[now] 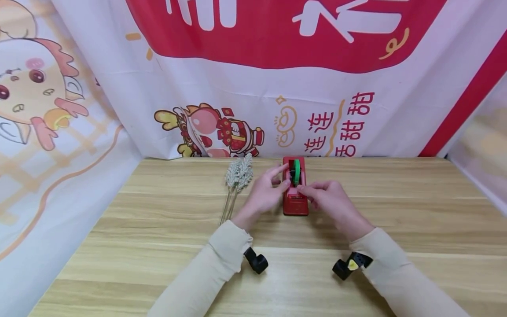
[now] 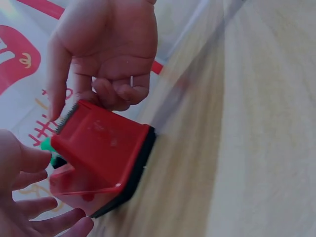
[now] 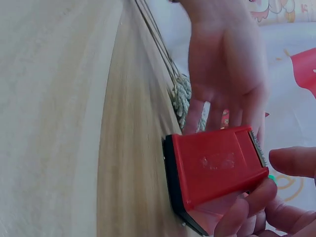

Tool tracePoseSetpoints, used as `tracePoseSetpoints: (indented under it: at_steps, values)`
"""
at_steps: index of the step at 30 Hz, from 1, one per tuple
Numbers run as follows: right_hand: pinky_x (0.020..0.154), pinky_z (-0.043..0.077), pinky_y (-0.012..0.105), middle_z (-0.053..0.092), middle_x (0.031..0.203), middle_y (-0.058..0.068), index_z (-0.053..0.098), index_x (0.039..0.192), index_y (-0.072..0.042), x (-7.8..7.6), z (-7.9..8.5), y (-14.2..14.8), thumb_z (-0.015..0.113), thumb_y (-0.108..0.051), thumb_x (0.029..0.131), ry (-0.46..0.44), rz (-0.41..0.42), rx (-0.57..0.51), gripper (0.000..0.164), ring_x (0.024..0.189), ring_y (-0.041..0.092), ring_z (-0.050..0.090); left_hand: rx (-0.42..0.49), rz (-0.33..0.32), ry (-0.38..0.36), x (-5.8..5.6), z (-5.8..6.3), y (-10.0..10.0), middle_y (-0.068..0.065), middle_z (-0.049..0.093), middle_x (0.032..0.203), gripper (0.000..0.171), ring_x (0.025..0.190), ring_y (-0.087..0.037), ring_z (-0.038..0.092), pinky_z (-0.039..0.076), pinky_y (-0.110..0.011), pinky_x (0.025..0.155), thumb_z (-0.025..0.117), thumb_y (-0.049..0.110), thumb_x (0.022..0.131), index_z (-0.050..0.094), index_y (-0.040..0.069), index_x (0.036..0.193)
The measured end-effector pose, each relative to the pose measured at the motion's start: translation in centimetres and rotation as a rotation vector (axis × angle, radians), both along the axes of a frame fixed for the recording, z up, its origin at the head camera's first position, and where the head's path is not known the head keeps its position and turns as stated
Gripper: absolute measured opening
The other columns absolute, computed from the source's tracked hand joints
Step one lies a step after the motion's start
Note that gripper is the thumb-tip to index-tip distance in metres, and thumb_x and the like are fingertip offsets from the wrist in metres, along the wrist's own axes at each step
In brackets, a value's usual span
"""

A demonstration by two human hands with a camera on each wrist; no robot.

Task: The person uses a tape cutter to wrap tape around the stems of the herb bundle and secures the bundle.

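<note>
A red tape dispenser [image 1: 295,205] with a dark base stands on the table, a green roll [image 1: 297,171] upright inside it. My left hand [image 1: 266,189] reaches in from the left, its fingers fairly straight. Its index finger and thumb tips are at the dispenser's side, close to the roll. From the right, my right hand [image 1: 332,198] has its fingertips by the dispenser's front half. In the right wrist view, the right thumb points at the toothed cutter [image 3: 257,148], apart from the bent fingers. No tape strip can be made out between them.
Left of the dispenser lies a bunch of dried grey-green flower stems [image 1: 239,174], close to the left forearm. The wooden table [image 1: 396,202] ends at a printed cloth [image 1: 253,83] hung behind it. More cloth hangs at both sides.
</note>
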State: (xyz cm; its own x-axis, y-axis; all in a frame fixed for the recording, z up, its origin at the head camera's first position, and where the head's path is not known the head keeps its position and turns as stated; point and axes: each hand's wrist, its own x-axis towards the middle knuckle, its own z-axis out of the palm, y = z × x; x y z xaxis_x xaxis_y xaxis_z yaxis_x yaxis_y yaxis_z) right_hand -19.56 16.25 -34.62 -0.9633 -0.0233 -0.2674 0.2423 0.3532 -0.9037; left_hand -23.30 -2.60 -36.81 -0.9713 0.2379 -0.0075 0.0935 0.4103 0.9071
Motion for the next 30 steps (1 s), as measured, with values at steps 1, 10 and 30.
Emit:
tracePoseSetpoints:
  at_steps: [1,10,30]
  values:
    - [0.072,0.046,0.031,0.064,0.08,-0.005,0.074,0.125,-0.002,0.0,-0.1,0.0,0.069,-0.038,0.103,-0.008,-0.001,-0.012,0.042,0.074,0.015,0.055,0.01,0.002,-0.006,0.0,-0.2,0.1,-0.008,0.044,0.169,0.056,0.145,-0.034,0.056,0.043,-0.052,0.121,0.065,0.023,0.106,0.05,0.033,0.158]
    - [0.073,0.048,0.028,0.073,0.099,-0.003,0.072,0.132,0.0,0.0,-1.0,-0.2,0.069,-0.027,0.104,-0.017,0.0,-0.154,0.04,0.086,0.015,0.055,0.002,0.018,0.005,-0.4,-1.3,0.2,-0.007,0.044,0.169,0.06,0.15,-0.035,0.05,0.044,-0.051,0.12,0.068,0.019,0.104,0.05,0.043,0.156]
    - [0.078,0.055,0.022,0.08,0.104,-0.003,0.063,0.137,0.009,0.1,-1.6,-0.5,0.064,-0.019,0.107,-0.046,-0.046,-0.384,0.041,0.086,0.005,0.069,0.02,0.007,-0.042,-0.7,-1.1,0.0,-0.009,0.042,0.169,0.061,0.134,-0.035,0.066,0.06,-0.033,0.084,0.07,0.016,0.103,0.052,0.044,0.155]
